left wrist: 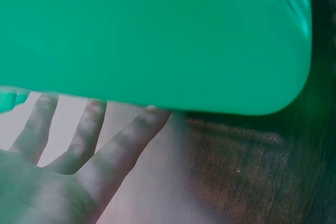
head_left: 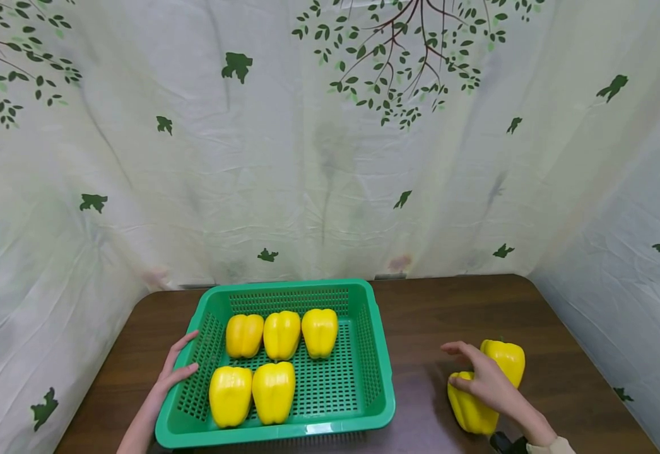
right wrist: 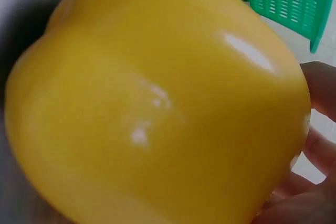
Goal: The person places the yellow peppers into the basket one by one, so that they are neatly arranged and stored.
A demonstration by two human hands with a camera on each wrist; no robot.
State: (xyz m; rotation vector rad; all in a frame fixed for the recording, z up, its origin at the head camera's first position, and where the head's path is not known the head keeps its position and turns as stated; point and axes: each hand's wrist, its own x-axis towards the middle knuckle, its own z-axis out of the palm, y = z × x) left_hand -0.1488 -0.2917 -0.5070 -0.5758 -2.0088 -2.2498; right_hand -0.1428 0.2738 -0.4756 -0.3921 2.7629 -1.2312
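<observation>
My left hand [head_left: 171, 372] rests against the left rim of a green plastic basket [head_left: 307, 430], its fingers fairly straight in the left wrist view, where the basket wall [left wrist: 157, 35] fills the top. Inside the basket lie several yellow bell peppers [head_left: 274, 392], three in a back row and two in front. To the right, two more yellow bell peppers are on the table. My right hand [head_left: 491, 381] is spread over the nearer pepper [head_left: 474, 413], thumb above it; the farther pepper [head_left: 508, 359] is partly hidden behind that hand. The nearer pepper [right wrist: 157, 93] fills the right wrist view, with fingers [right wrist: 320, 148] beyond its edge.
The brown wooden table [head_left: 421, 315] shows between the basket and the loose peppers. White curtains [head_left: 330, 189] with a leaf print hang behind and along both sides of it. A dark band [head_left: 506, 442] is on my right wrist.
</observation>
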